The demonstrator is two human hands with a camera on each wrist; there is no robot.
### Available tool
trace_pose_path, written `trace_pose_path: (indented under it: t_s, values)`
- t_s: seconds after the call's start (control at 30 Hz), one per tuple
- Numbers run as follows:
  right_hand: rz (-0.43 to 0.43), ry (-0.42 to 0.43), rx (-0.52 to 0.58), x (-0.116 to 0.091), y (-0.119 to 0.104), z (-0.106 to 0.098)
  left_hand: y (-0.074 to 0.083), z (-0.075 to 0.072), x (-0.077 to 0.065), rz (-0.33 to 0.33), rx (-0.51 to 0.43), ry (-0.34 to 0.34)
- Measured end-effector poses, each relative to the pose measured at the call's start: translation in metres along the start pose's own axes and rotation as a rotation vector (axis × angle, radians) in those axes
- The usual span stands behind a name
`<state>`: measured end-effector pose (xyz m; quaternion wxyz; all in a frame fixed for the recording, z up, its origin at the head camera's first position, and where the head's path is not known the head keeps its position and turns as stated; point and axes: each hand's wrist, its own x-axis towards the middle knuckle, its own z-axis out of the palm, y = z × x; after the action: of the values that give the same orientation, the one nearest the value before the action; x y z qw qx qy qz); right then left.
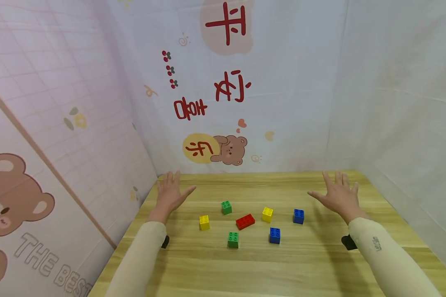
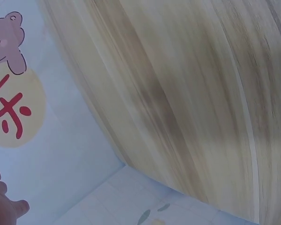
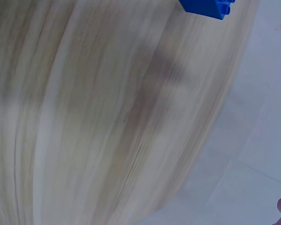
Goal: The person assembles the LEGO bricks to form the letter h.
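My left hand [image 1: 169,195] is held over the left side of the table with fingers spread, holding nothing. On the right side my right hand [image 1: 340,195] is spread the same way, also without anything in it. Between them lie toy building bricks: a yellow brick [image 1: 204,222] nearest the left hand, a green brick [image 1: 226,207], another green brick [image 1: 233,240], a longer red brick [image 1: 245,222], a second yellow brick [image 1: 267,214], a blue brick [image 1: 275,235] and another blue brick [image 1: 298,216] nearest the right hand. A blue brick [image 3: 207,7] shows at the top of the right wrist view.
The wood-grain table [image 1: 252,272] is bounded by a white printed cloth [image 1: 293,82] at the back, with more cloth at both sides. Dark wrist straps [image 1: 349,242] show below the sleeves. The bricks sit apart from each other mid-table.
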<state>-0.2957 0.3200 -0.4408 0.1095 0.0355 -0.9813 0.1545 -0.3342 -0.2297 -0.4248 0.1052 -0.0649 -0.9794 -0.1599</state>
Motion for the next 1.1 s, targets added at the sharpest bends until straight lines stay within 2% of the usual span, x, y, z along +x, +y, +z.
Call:
trace_pose_path:
  t_s: [0.27, 0.5, 0.73, 1.1]
  values:
    - [0.006, -0.019, 0.040, 0.002, -0.010, 0.004, 0.015, 0.002, -0.002, 0.013, -0.082, -0.006]
    - [-0.002, -0.034, 0.101, 0.000, -0.022, 0.015, 0.021, 0.007, -0.005, -0.004, -0.196, -0.067]
    - [0.002, -0.030, 0.150, -0.002, -0.037, 0.021, 0.027, 0.013, -0.005, -0.017, -0.309, -0.101]
    - [0.000, -0.023, 0.349, -0.006, -0.078, 0.031, 0.041, 0.020, -0.015, -0.037, -0.469, -0.117]
